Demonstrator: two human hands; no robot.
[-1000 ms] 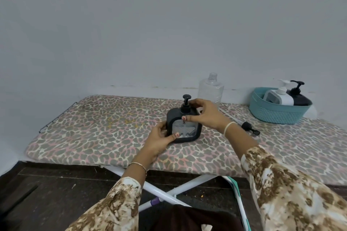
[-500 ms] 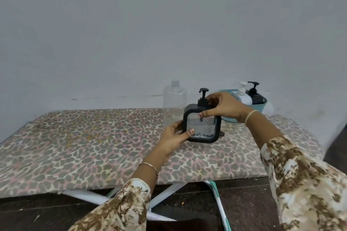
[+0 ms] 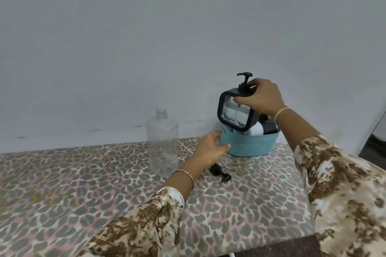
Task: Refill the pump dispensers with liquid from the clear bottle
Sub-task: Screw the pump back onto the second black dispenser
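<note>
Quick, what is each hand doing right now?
Left hand: open, holding nothing, beside the teal plastic basket.
Right hand: gripping the black square pump dispenser with a clear window by its top.

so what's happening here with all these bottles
A person holds the square black dispenser by its top in the right hand, lifted just above the teal basket, which holds another dispenser. The left hand is open at the basket's side, holding nothing. The clear bottle stands uncapped on the leopard-print board, looking almost empty, and a loose black pump lies on the board near it.
</note>
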